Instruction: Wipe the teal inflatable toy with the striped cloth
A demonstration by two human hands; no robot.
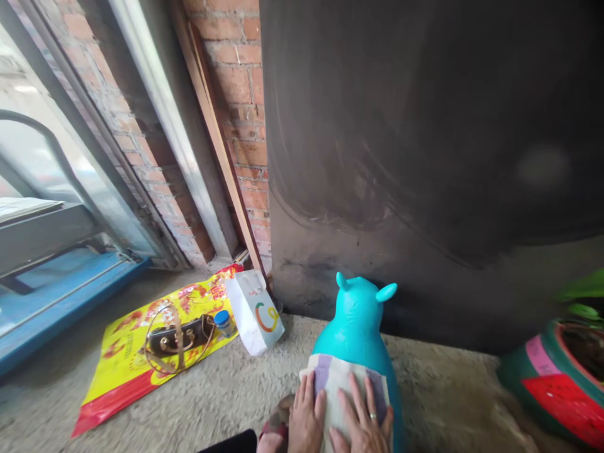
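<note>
From the head camera, low in the middle of the frame, both hands press flat on a striped cloth [340, 385] laid over the back of a turquoise toy animal [355, 327] standing on the rough concrete floor [226, 390]. The left hand [306, 420] lies at the cloth's left edge, fingers spread and released, gripping nothing. The right hand [362, 423], wearing a ring, lies open beside it on the cloth's right half, almost touching the left.

Judging from this, the step is rubbing the toy's back with the cloth. Doing it well likely means keeping both palms flat so the cloth does not bunch, and pressing evenly, since the rounded body could tip or slide on the floor.

Left of the toy, a white paper bag [255, 312] leans near the dark wall panel [425, 157]. Further left, a brown handbag [179, 336] and a blue-capped jar [223, 322] lie on a yellow-and-red plastic sheet [123, 371]. A painted planter [557, 371] sits at the right edge.
</note>
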